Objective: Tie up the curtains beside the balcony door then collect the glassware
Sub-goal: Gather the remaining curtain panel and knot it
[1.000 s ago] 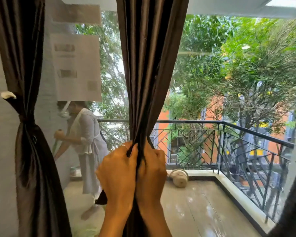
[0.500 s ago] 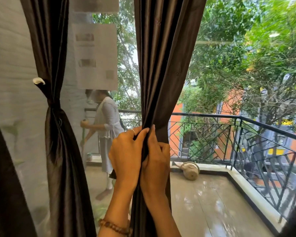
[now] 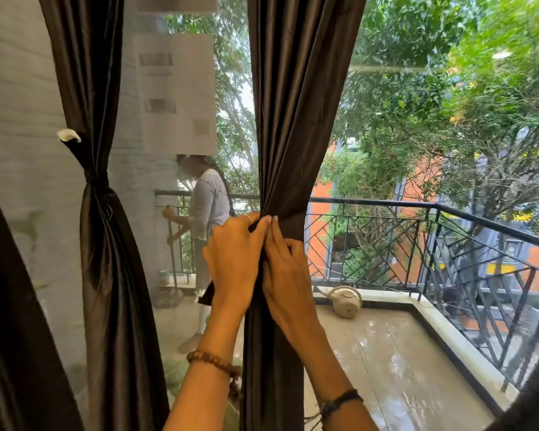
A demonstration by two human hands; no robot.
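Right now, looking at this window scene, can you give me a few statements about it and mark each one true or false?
1. Both the left hand and the right hand grip the middle dark brown satin curtain. True.
2. The dark brown curtain on the left hangs loose. False: it is already cinched at its middle.
3. A beige watering can sits on the balcony floor. True.
4. The balcony is deserted. False: a person in pale clothes stands there holding a long handle.

hands: left (image 3: 235, 259) + right (image 3: 285, 275) pinch middle curtain (image 3: 296, 119) | left curtain (image 3: 106, 244) tied
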